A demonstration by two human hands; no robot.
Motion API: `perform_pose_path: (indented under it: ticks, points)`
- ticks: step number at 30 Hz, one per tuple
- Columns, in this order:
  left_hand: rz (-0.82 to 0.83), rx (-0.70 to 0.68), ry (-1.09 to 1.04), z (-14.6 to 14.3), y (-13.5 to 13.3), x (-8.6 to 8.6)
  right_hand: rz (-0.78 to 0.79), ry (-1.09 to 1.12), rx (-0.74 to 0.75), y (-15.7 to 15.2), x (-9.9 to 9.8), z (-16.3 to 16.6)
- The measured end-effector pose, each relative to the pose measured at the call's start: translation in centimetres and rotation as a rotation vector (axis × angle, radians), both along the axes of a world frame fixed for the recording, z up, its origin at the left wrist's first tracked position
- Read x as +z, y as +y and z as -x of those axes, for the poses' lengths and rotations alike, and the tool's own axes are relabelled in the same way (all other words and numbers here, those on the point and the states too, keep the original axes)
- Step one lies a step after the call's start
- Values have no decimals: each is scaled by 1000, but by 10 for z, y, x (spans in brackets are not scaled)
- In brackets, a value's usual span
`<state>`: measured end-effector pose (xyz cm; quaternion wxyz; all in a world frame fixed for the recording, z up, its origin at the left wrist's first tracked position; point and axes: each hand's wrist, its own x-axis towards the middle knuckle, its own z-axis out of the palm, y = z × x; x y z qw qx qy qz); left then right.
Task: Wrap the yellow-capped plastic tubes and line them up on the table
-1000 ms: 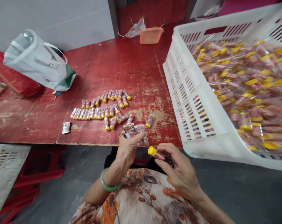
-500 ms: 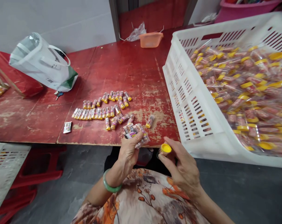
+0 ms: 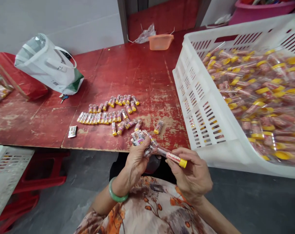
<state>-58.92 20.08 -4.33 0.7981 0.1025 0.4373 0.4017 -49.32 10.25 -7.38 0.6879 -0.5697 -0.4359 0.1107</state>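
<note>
While the red table is spreading across the view, a white crate is sitting on its right end, heaped with yellow-capped tubes. A white bag is slumping at far left. Rows of small tubes are lying mid-table. The right hand is pinching a yellow-capped tube just off the near table edge, cap pointing right. The left hand is clamping a fan of printed packets, touching that tube's clear end. A stray packet is lying left of the rows.
</note>
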Motion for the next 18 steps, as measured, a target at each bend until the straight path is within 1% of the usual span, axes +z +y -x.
perform_pose_path:
  ticks: [3,5,10,12,16,18]
  points:
    - [32,18,6,-1,0,1,-42,-66,-38,2,-1,1]
    - [22,19,6,-2,0,2,-46,-124,-68,3,-1,2]
    - [-101,35,37,-6,-4,0,-12,-401,-165,4,2,5]
    - [-137,38,54,-6,-6,-2,-25,-381,-156,6,3,7]
    - [-160,32,75,-3,-8,-6,-3,-249,-108,13,-1,12]
    - [-162,29,89,-1,-8,-7,5,-272,-113,16,-7,13]
